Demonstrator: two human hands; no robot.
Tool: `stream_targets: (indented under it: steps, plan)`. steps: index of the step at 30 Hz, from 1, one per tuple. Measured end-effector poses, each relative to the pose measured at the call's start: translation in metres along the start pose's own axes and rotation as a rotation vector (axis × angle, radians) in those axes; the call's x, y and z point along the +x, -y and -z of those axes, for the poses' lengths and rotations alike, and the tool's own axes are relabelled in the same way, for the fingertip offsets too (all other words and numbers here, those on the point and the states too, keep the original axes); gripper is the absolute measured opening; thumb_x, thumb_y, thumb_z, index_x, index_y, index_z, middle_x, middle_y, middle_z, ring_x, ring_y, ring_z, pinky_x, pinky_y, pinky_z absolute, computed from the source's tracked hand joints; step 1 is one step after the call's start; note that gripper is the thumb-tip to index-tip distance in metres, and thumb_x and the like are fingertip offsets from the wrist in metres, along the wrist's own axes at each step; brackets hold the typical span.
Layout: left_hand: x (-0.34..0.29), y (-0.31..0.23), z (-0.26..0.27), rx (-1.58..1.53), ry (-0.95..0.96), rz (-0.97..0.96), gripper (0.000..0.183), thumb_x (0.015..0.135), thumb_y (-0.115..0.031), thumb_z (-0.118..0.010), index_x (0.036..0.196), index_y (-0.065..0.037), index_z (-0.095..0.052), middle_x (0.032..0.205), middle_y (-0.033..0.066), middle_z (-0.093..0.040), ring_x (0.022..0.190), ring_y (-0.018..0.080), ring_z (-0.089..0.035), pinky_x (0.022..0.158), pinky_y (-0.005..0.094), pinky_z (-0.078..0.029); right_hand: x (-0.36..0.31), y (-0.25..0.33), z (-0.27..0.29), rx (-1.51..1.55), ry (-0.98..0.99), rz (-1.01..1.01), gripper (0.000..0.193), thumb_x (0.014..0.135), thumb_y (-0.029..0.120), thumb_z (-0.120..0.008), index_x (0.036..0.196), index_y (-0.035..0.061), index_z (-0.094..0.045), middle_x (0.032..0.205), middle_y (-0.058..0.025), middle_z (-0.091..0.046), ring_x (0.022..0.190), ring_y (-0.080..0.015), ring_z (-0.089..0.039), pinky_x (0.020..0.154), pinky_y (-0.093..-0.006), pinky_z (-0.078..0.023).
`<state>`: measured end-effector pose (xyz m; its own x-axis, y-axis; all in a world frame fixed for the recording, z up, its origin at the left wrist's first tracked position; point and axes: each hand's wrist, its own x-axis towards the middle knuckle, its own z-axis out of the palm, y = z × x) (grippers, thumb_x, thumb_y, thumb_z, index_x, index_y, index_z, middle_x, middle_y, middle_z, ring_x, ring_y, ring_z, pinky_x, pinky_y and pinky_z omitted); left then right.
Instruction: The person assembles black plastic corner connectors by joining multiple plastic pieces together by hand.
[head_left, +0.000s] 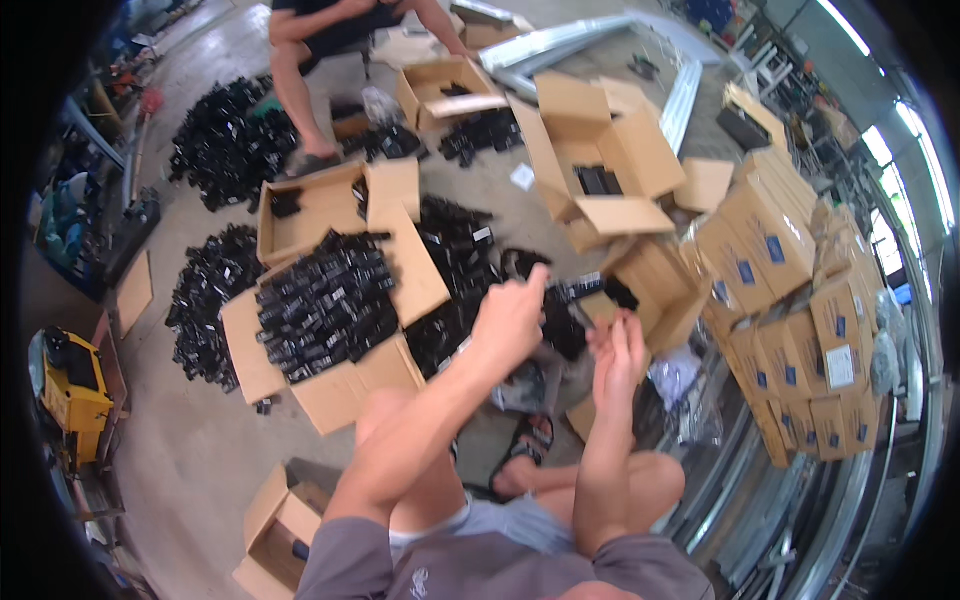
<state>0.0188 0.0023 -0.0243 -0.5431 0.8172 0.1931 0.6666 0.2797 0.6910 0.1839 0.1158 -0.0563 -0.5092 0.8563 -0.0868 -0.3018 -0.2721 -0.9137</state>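
My left hand (pixel 508 318) is closed, its index finger or thumb pointing up. From beside its fingers a short black part (pixel 575 288) with a shiny face extends to the right, apparently held in it. Slightly lower and to the right is my right hand (pixel 617 355), fingers stretched upward and nothing plainly in them. Past its fingertips lies a dark piece (pixel 622 293) at the edge of an open cardboard box (pixel 660 290). Below and behind the left hand are loose black parts (pixel 445 325) on the floor. A clear plastic bag (pixel 525 385) sits between my forearms.
A flattened-open box (pixel 355 395) is heaped with black parts (pixel 325 305). More piles (pixel 215 300) lie left. Another open box (pixel 600 150) stands ahead. Stacked cartons (pixel 800 340) and metal profiles (pixel 770 520) line the right. A person (pixel 295 90) sits at the back.
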Motion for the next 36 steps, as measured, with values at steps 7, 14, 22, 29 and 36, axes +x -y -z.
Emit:
stream_targets:
  steps: [7,14,22,29,36]
  plan:
    - [-0.004,-0.009,0.007,0.032,0.068,0.003,0.053,0.074,-0.004,-0.073,0.121,-0.005,-0.049,0.080,0.0238,-0.066,0.079,0.0421,-0.066,0.072,0.0499,-0.051,-0.015,0.047,-0.059,-0.686,0.221,0.544,0.023,0.086,-0.003,-0.067,0.109,0.0003,-0.066,0.092,-0.0089,-0.069,0.081,-0.0120,-0.063,0.076,-0.0246,-0.051]
    - [-0.007,-0.014,0.002,0.040,0.071,-0.043,0.056,0.073,-0.002,-0.073,0.121,-0.002,-0.043,0.077,0.0237,-0.065,0.077,0.0415,-0.066,0.069,0.0492,-0.052,0.018,0.037,-0.058,-1.191,0.437,1.020,0.012,0.079,0.006,-0.073,0.090,0.0052,-0.070,0.087,-0.0054,-0.070,0.081,-0.0235,-0.064,0.074,-0.0360,-0.045]
    - [-0.009,-0.007,0.006,0.047,0.101,-0.035,0.055,0.073,-0.001,-0.073,0.117,0.001,-0.042,0.076,0.0220,-0.065,0.078,0.0409,-0.066,0.068,0.0495,-0.052,0.020,0.036,-0.063,-1.361,0.600,1.155,0.011,0.078,0.010,-0.070,0.089,0.0106,-0.071,0.084,-0.0002,-0.067,0.089,-0.0187,-0.061,0.081,-0.0358,-0.040]
    - [-0.011,-0.006,0.003,0.045,0.039,-0.111,0.044,0.066,0.007,-0.066,0.103,0.005,-0.041,0.070,0.0224,-0.065,0.072,0.0409,-0.067,0.062,0.0479,-0.055,0.016,0.034,-0.060,-1.390,0.597,1.090,0.009,0.081,0.009,-0.067,0.089,0.0094,-0.070,0.091,-0.0001,-0.067,0.092,-0.0187,-0.061,0.083,-0.0367,-0.040]
    - [-0.008,-0.008,0.004,0.000,0.112,-0.002,0.046,0.074,-0.003,-0.073,0.109,-0.002,-0.042,0.078,0.0236,-0.065,0.079,0.0430,-0.066,0.070,0.0512,-0.051,0.010,0.041,-0.058,-1.299,0.460,1.129,0.011,0.078,0.008,-0.071,0.089,0.0072,-0.070,0.092,-0.0048,-0.067,0.092,-0.0236,-0.062,0.086,-0.0374,-0.042]
